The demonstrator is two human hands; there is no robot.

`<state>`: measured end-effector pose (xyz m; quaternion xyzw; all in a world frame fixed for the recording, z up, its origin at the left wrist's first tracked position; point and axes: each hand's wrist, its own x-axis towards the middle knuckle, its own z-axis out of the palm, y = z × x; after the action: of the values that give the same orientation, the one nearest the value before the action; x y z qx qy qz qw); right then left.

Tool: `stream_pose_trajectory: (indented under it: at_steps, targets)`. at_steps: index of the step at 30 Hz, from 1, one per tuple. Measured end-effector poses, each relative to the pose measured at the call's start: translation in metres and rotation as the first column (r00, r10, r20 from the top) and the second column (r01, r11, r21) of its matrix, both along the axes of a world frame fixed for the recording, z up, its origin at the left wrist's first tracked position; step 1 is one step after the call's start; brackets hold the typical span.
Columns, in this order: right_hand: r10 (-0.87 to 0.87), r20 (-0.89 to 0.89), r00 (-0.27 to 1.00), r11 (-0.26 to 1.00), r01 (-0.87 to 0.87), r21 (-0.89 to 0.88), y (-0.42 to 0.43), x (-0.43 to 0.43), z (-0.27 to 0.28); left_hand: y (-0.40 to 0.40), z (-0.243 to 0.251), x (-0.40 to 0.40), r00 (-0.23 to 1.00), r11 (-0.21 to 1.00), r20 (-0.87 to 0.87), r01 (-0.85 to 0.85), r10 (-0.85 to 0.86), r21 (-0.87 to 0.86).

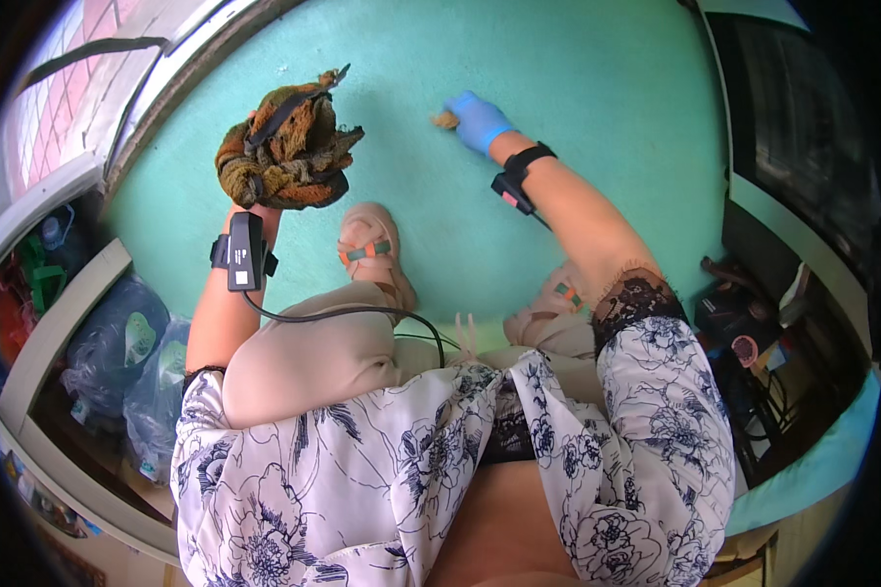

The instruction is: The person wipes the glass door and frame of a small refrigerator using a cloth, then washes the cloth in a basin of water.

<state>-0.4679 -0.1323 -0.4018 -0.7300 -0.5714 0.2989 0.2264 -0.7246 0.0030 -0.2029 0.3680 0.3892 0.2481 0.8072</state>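
A bundled, frayed brown and black cloth [286, 150] rests on my left hand [264, 213], which is mostly hidden beneath it. A dark strip lies over its upper part. To the right, my right hand [477, 121], in a blue glove, is closed on a small tan scrap [445, 119] that sticks out from its fingers, just above or against the green floor [418, 44]. What the scrap is made of cannot be told. A black device is strapped to each wrist, and a cable runs from the left one across my lap.
My sandalled feet [371, 246] stand on the floor below the hands. Plastic bags [121, 341] fill a low shelf at the left. Dark boxes and cables [738, 323] sit in an opening at the right. A raised sill [183, 88] edges the floor at upper left.
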Motion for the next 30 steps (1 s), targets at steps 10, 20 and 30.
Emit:
stream_pose_trajectory:
  at_steps: [10,20,30]
  targets:
    - [-0.473,-0.142,0.87,0.874,0.484,0.049,-0.045,-0.011,0.002,-0.006,0.006,-0.034,0.997,0.996,-0.038,-0.065,0.068,0.057]
    - [-0.371,-0.205,0.906,0.901,0.405,0.159,-0.054,0.004,-0.014,-0.013,-0.005,-0.026,0.995,0.998,-0.086,-0.048,0.052,0.042]
    - [-0.9,0.066,0.431,0.405,0.882,-0.241,-0.304,0.311,-0.115,-0.029,-0.029,0.029,0.998,0.999,-0.03,0.049,-0.05,-0.023]
